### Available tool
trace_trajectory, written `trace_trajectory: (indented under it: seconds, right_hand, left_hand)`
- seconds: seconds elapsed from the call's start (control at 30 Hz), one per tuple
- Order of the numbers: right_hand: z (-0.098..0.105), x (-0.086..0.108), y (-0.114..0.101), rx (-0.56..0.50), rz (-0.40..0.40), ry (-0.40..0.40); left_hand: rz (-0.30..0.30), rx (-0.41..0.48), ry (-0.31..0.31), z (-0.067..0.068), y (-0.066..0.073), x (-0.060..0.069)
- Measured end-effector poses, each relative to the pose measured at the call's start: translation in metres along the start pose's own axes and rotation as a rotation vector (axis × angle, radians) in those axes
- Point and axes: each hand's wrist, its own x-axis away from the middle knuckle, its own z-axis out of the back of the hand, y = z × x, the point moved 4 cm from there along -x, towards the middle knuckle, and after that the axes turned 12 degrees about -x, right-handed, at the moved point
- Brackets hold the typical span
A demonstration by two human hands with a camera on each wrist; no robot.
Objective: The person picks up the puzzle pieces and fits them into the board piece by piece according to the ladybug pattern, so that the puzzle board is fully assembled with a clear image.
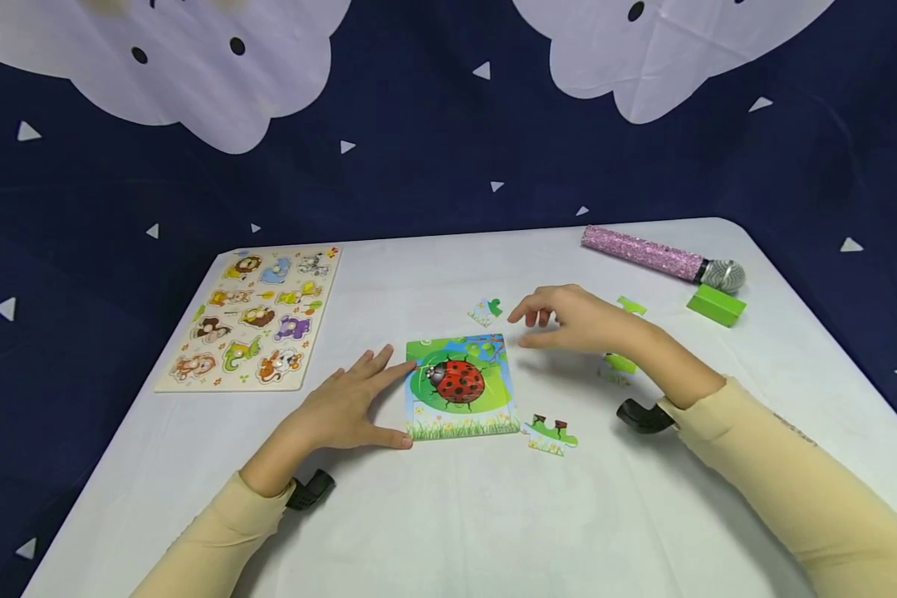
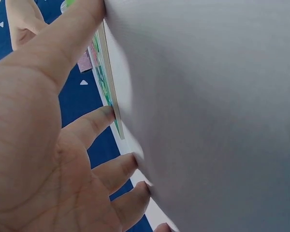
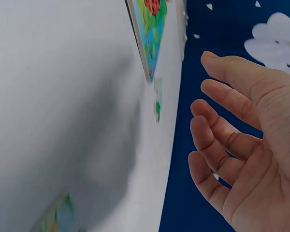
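Note:
A square ladybug puzzle board [image 1: 459,386] lies flat on the white table. Spread along its left side, my left hand [image 1: 347,404] touches the near-left corner with the thumb and the left edge with the index finger. The left wrist view shows the board's thin edge [image 2: 111,82] by those fingertips. My right hand [image 1: 579,320] hovers above the table, right of the board's far corner, its loosely bent fingers holding nothing. Just left of its fingertips lies a small puzzle piece [image 1: 486,311] with a green knob. Another piece [image 1: 551,434], with green and brown parts, lies at the board's near-right corner.
More green pieces [image 1: 619,365] lie under and behind the right forearm, partly hidden. A pink glitter microphone [image 1: 650,253] and a green block [image 1: 716,306] are at the far right. On the left lies an animal peg board [image 1: 250,320].

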Motion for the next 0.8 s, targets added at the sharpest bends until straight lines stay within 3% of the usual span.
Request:
trace_trajectory:
  seconds: [0.53,0.8]
  right_hand:
    - [0.034,0.071,0.040,0.017,-0.158,0.095]
    - [0.052,0.095,0.067,0.032,-0.224,0.160]
  left_hand:
    - [-0.011,0.014,0.005,0.000,0.000,0.000]
    - [-0.005,0.008,0.005,0.000,0.000,0.001]
